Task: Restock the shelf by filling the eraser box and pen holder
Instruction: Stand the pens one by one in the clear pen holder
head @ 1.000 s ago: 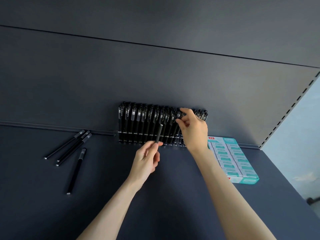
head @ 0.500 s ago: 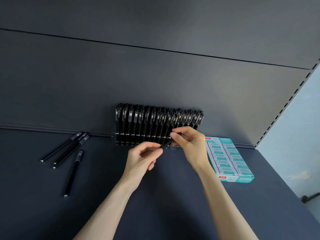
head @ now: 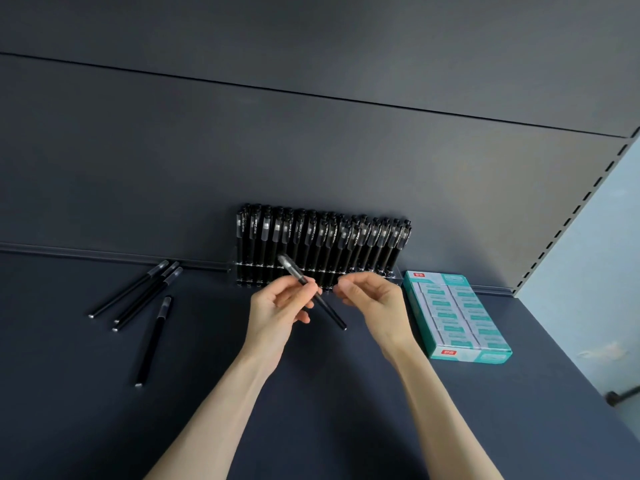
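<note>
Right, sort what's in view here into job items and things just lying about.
Job:
- black pen, held in the left hand
- pen holder, lined with pens
- four loose pens on the shelf
- eraser box

Just there:
- slotted upright
- dark object on the floor, unidentifiable

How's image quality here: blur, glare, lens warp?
Head view: the light is soft and even, brighter toward the right of the back panel, with no hard shadows. Small glints show on the clear caps in the pen holder. The pen in the left hand shows little motion blur. The panel seams slant but look straight.
</note>
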Demonstrator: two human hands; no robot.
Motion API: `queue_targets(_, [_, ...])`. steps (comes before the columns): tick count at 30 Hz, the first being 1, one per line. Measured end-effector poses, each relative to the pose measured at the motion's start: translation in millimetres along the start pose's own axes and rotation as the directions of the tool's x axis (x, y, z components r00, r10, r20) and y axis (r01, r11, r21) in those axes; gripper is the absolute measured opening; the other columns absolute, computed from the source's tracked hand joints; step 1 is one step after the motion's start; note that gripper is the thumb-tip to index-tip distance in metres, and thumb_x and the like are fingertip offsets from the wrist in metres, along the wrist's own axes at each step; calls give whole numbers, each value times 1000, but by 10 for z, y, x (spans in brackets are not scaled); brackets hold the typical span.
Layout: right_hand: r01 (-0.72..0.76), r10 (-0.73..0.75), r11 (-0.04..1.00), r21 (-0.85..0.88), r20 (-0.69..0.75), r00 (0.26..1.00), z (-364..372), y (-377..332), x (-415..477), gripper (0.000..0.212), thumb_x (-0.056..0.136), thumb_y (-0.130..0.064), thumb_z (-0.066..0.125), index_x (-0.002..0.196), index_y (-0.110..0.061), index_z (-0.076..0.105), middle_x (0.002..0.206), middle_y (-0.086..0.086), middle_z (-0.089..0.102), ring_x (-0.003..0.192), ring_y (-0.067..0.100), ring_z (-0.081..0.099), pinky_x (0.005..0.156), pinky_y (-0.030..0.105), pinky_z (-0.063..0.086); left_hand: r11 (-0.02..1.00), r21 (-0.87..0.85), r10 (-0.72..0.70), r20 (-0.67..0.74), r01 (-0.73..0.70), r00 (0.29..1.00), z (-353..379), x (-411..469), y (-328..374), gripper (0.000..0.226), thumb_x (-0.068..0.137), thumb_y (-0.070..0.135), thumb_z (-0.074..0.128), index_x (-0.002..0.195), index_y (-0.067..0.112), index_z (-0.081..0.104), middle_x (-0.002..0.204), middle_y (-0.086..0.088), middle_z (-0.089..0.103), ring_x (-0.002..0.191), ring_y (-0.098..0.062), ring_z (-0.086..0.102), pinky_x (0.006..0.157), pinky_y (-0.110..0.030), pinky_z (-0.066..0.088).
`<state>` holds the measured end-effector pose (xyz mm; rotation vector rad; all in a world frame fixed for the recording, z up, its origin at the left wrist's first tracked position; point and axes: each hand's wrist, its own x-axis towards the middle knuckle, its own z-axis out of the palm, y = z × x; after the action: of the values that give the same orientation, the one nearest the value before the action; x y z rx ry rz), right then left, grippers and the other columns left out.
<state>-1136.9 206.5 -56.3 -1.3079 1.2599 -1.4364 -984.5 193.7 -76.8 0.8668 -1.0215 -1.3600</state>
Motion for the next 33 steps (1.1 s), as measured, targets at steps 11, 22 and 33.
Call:
queue_targets(11, [145,-156,981,-129,-73,985,-41,-247,132,29,78,-4,73,94,-26,63,72,-6,68,68,6,63,71,16,49,945,309,130,-54,-107,990,23,12,-71,22,80,14,74,101,20,69,95,4,70,81,-6,62,72,-19,48])
queue_targets(22, [290,-464,858,-425,-394,794,-229,-358,550,30,83,-12,70,111,-19,63,75,-8,63,71,0,59,77,13,47,760,642,139,-308,98,941,-466,602,28,113,71,42,79,151,8,7,157,-11,13,142,-29,23,110,-40,29])
queue_targets(33, [313,-532,784,-536,-320,784,-130,-201,656,30,85,-13,68,114,-13,62,83,-5,62,73,3,56,78,18,48,758,647,177,-322,80,930,-578,684,-109,105,65,54,79,144,8,27,142,-6,46,129,-24,46,102,-42,42])
